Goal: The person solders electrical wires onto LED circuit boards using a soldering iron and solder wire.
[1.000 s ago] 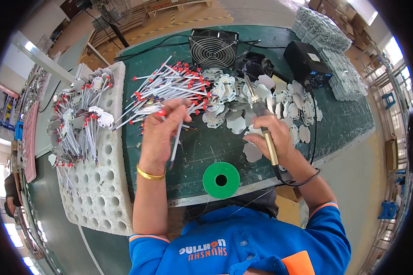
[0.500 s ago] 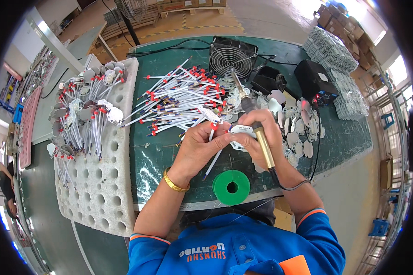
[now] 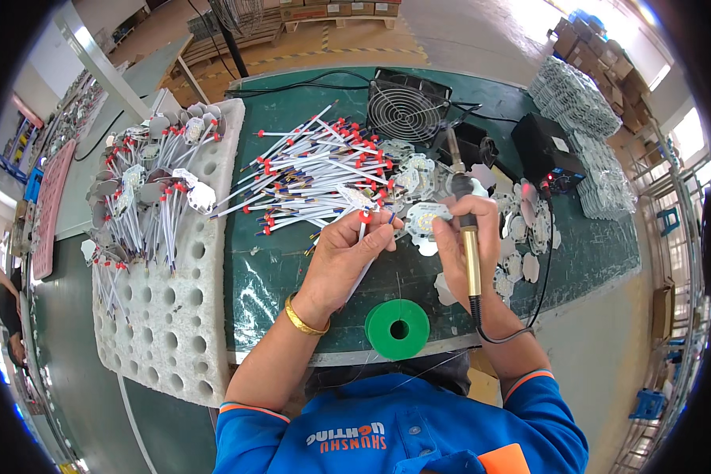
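My left hand (image 3: pixel 354 243) is closed on a white cable with a red collar (image 3: pixel 364 218); a small pale circuit board (image 3: pixel 354 195) shows at its upper end. In my right hand (image 3: pixel 475 241) is a soldering iron (image 3: pixel 471 265), brass-coloured and black, its tip pointing away from me. The same hand pinches a white LED circuit board (image 3: pixel 425 220) between thumb and fingers. A narrow gap separates this board from my left fingertips. Beyond my left hand lies a heap of white cables (image 3: pixel 308 178) with red collars. Loose boards (image 3: pixel 521 237) are scattered right of my right hand.
Near the table's front edge lies a green solder spool (image 3: pixel 379 328). A black fan (image 3: pixel 407 114) and a black control box (image 3: pixel 540 148) stand at the back. Stacked boards (image 3: pixel 573 99) fill the far right. On the left, a holed foam block (image 3: pixel 162 340) carries cabled boards (image 3: pixel 150 174).
My right hand has moved right, away from my left, with the soldering iron. The LED board it pinches now shows its face. My left hand still grips the cable.
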Demonstrator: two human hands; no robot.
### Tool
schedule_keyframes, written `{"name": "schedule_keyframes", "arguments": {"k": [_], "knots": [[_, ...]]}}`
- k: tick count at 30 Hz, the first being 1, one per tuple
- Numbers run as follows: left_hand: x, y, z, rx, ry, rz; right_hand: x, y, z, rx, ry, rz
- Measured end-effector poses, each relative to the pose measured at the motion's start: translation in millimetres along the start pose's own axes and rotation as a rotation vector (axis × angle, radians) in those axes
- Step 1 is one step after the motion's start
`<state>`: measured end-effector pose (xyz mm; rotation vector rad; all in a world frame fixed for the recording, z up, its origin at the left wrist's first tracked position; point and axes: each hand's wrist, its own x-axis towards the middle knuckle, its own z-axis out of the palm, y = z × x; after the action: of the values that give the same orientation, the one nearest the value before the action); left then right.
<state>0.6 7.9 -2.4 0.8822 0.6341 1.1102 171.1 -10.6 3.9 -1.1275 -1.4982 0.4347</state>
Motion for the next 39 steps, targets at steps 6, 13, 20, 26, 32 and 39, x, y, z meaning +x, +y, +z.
{"name": "schedule_keyframes", "arguments": {"k": [6,13,20,26,32,39], "knots": [[-3,4,-2,0.046,-0.137,-0.190,-1,3,-4,-0.006,0.075,-0.014],[-2,5,-6,0.023,-0.173,-0.224,3,-2,-3,-0.048,0.067,-0.200],[-2,6,-4,-0.012,-0.156,-0.239,4,3,-9,-0.072,0.004,-0.417],[-4,4,-6,0.015,-0.125,-0.228,17,-1,-14,-0.053,-0.207,-0.633],[-5,3,-1,0.187,-0.027,-0.139,16,-1,-16,-0.079,-0.317,-0.584],[-5,4,6,0.347,0.019,-0.019,16,-7,-14,-0.110,-0.071,-0.451]]}}
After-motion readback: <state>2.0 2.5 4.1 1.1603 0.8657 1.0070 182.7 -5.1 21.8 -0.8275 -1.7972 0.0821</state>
